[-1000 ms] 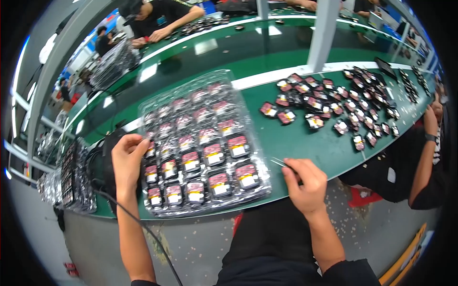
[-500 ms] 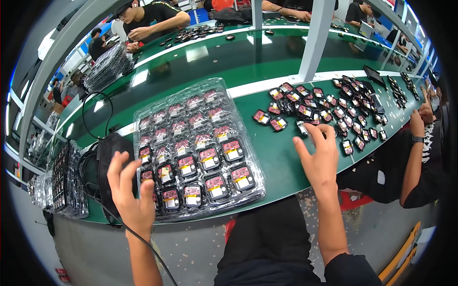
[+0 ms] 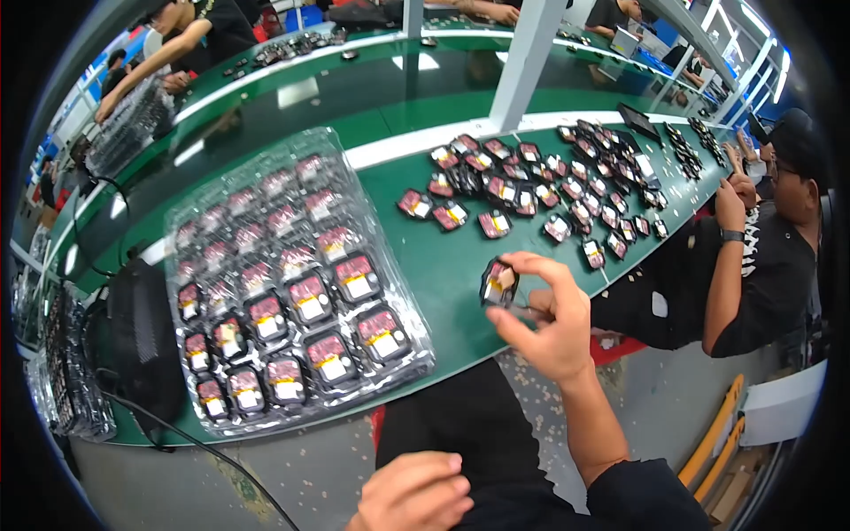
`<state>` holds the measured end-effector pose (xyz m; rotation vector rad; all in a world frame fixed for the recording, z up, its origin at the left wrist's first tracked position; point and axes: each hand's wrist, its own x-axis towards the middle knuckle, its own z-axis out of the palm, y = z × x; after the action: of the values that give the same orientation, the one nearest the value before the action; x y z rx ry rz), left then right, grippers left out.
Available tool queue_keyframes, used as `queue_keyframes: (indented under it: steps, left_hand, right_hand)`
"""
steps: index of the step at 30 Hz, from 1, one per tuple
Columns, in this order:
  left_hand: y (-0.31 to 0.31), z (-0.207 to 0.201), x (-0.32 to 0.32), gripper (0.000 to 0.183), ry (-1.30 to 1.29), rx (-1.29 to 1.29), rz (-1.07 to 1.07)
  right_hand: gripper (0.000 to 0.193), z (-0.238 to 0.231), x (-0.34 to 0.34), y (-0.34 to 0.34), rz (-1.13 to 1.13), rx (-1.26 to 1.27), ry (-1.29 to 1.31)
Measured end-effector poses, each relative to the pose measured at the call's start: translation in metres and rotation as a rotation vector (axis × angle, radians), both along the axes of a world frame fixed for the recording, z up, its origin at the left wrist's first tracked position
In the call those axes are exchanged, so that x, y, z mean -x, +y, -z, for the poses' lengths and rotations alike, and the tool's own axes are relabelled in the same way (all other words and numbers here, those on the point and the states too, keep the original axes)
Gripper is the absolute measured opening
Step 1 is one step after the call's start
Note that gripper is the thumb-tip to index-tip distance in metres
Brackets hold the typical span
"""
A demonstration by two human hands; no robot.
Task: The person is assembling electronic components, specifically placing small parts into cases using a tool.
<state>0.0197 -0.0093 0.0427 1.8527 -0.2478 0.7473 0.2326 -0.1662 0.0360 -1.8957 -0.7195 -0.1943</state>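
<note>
Between the thumb and fingers of my right hand (image 3: 553, 323) is a small black-cased circuit unit (image 3: 498, 285), tilted up above the near part of the green table. Its open face shows a red board, a yellow strip and a small beige piece. My left hand (image 3: 414, 492) hovers low by my lap, its fingers loosely bent and apart, with nothing visible in them. A clear plastic tray (image 3: 403, 305) lies to the left. Similar units fill its near rows, and its far pockets show units through shiny plastic. A loose heap of such units (image 3: 500, 188) spreads across the table's right side.
A black bag (image 3: 142, 341) with a cable stands left of the tray, beside stacked trays (image 3: 66, 363). A pale upright post (image 3: 527, 66) rises behind the heap. One co-worker (image 3: 779, 239) sits at the right; another (image 3: 190, 40) works across the table.
My right hand has lifted a unit from near the heap and brought it closer to me. The left hand has left the tray's side and come down toward my lap. The view has turned right.
</note>
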Motion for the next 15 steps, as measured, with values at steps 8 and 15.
queue_keyframes:
  steps: [8,15]
  left_hand:
    - [-0.014,0.022,-0.018,0.047,0.351,0.781,0.068]
    - [-0.01,0.049,-0.028,0.047,-0.129,-0.302,-0.189]
  right_hand:
    - [0.07,-0.004,0.056,-0.022,-0.496,-0.141,0.237]
    - [0.032,-0.007,0.09,-0.018,-0.499,-0.159,0.551]
